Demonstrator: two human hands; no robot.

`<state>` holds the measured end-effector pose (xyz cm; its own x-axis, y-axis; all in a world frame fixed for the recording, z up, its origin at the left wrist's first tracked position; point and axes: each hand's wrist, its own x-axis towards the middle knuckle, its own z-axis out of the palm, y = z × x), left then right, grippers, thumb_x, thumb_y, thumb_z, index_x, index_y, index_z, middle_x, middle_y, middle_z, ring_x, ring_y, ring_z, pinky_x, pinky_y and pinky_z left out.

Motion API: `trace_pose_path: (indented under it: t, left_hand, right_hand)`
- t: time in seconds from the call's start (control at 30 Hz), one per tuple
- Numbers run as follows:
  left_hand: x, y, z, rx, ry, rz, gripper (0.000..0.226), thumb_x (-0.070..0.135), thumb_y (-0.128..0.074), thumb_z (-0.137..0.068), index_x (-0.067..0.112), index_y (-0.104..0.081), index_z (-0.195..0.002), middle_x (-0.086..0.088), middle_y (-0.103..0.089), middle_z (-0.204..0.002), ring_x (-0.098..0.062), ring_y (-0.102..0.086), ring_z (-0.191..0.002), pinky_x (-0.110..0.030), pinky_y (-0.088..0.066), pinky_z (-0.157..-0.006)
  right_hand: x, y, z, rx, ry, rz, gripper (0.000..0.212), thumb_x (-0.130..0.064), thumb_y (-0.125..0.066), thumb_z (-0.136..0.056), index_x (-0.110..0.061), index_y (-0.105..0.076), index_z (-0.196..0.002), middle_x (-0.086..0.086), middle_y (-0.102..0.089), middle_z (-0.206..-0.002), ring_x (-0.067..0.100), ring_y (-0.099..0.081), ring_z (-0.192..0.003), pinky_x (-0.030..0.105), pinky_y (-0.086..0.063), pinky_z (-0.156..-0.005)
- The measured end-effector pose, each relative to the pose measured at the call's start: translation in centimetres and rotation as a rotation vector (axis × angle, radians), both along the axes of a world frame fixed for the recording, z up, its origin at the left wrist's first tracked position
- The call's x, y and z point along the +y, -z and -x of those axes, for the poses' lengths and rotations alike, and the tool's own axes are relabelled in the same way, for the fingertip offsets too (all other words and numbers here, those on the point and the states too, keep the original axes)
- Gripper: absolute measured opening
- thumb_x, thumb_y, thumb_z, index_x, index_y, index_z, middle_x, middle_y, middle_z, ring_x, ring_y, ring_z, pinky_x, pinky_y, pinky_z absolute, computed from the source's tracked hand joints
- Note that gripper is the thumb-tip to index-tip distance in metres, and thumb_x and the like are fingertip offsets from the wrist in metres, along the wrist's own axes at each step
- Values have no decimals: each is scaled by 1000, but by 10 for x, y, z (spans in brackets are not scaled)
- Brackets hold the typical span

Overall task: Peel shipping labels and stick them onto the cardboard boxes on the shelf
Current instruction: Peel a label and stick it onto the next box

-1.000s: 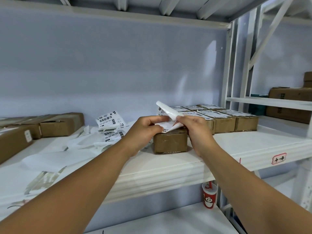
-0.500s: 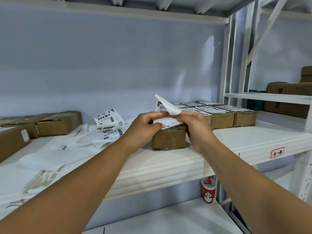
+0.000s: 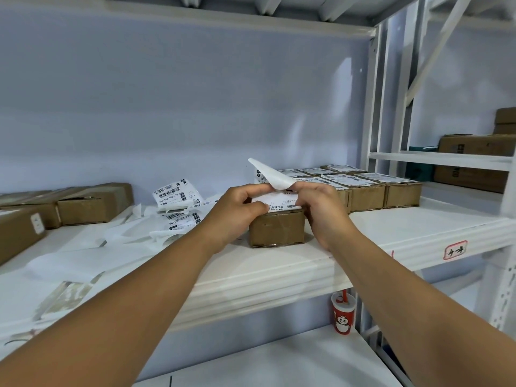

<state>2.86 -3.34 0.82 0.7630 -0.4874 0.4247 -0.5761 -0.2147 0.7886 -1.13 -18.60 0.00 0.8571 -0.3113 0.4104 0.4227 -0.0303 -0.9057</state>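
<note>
Label (image 3: 280, 201), white with small black print: held at the top of the front cardboard box (image 3: 276, 229), between both hands; whether it touches the box top is hard to tell from this angle. Backing sheet (image 3: 269, 174), blank white: curls up and back from the label's far edge.

Left hand (image 3: 237, 210): fingers curled, pinching the label's left end. Right hand (image 3: 321, 208): fingers curled, pinching the backing sheet at the foot of its curl, at the label's right end.

Front cardboard box: plain brown, near the front edge of the shelf (image 3: 405, 227), between the two wrists.

Labelled boxes (image 3: 365, 191): a block just behind and to the right of it, each with a white label on top.

Loose labels (image 3: 178, 195): barcoded, lying left of the left hand among crumpled backing scraps (image 3: 81, 247).

Brown boxes (image 3: 92, 203): at the far left of the shelf.

Red-framed tag (image 3: 455, 250): on the shelf's front lip, right side.

Red cup (image 3: 343, 314): on the level below.

Further boxes (image 3: 472, 163): on the neighbouring rack at right.
</note>
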Motion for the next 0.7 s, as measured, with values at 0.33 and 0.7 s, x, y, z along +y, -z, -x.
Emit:
trace_pose_path:
  t: [0.33,0.7]
  left_hand:
    - [-1,4,-7,-34,-54,10,38,6,-56,-88,25,-64,-120,17,-44,-53,-3,-39,-52,-18,-33,-56]
    - [1,3,0,-65,10,7,44,8,-56,-89,26,-56,-129,11,-57,-128,6,-53,-93,-7,-38,-78]
  right_hand:
    - [-4,2,-6,45,0,9,42,-3,-43,-57,-16,-74,-81,13,-73,-84,23,-64,-81,36,-49,-79]
    - [-2,1,-6,43,3,24,46,-5,-45,-57,-24,-75,-86,6,-72,-103,21,-65,-97,33,-50,-89]
